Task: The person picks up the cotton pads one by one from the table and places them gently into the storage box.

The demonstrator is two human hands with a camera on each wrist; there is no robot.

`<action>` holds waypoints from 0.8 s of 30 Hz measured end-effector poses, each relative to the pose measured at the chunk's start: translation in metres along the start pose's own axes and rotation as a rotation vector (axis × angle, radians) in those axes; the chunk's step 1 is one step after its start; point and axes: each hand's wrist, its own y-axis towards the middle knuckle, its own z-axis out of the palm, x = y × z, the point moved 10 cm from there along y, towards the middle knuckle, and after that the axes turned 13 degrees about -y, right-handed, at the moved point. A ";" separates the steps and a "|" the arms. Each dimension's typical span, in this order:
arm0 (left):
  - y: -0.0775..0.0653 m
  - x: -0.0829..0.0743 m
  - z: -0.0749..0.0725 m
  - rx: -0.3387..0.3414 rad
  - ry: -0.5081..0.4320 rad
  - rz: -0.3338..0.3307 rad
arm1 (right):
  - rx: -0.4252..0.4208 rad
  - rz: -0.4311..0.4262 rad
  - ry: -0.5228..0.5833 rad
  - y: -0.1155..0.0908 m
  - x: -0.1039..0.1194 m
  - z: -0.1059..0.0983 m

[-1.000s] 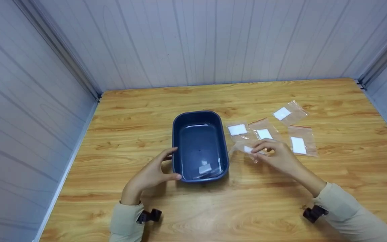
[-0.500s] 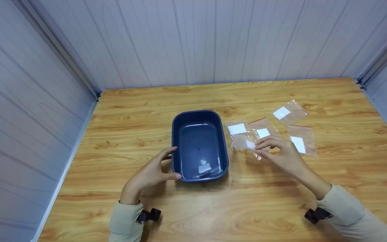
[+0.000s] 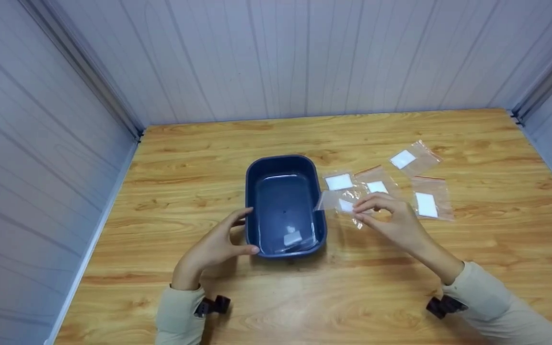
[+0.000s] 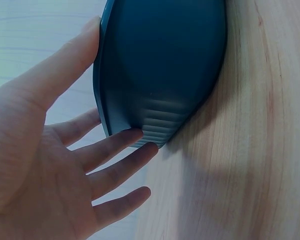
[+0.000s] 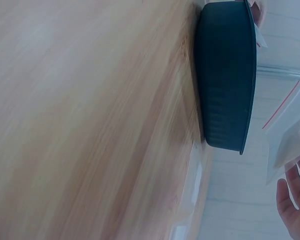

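My left hand (image 3: 213, 247) rests at the near left corner of a dark blue plastic tub (image 3: 248, 191). In the left wrist view the thumb touches the tub's rim and the fingers extend, slightly bent, along its ribbed outer wall. My right hand (image 3: 396, 220) pinches a clear zip-lock bag (image 3: 346, 205) with a white patch between thumb and fingertips. The far end of this bag overlaps the tub's right rim in the head view; its red seal line shows in the right wrist view. Inside the tub lies another zip-lock bag (image 3: 293, 238), near the front wall.
Several more zip-lock bags lie right of the tub, among them one beside its rim (image 3: 338, 182), one at the back (image 3: 403, 159) and one farther right (image 3: 427, 205). The wood-patterned table (image 3: 185, 163) meets pale panel walls (image 3: 276, 62) behind and at both sides.
My right hand drew the bag slightly right, then carried it back left so its end now overlaps the tub's rim. The left hand and tub have stayed in place.
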 end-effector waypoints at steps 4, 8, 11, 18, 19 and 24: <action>0.000 0.000 0.001 0.001 -0.004 0.005 | 0.017 -0.009 0.020 0.002 0.006 0.007; 0.000 0.001 0.001 0.001 -0.007 0.005 | 0.029 -0.021 0.036 0.006 0.012 0.014; 0.000 0.001 0.000 -0.001 -0.007 0.001 | 0.043 -0.023 0.053 0.009 0.018 0.019; 0.001 0.000 0.000 0.006 -0.006 0.006 | 0.062 -0.034 0.092 0.015 0.031 0.031; 0.001 0.000 0.000 0.005 -0.004 0.007 | 0.063 -0.042 0.098 0.016 0.033 0.032; 0.001 0.000 -0.001 -0.001 0.001 0.006 | 0.092 -0.063 0.119 0.022 0.043 0.043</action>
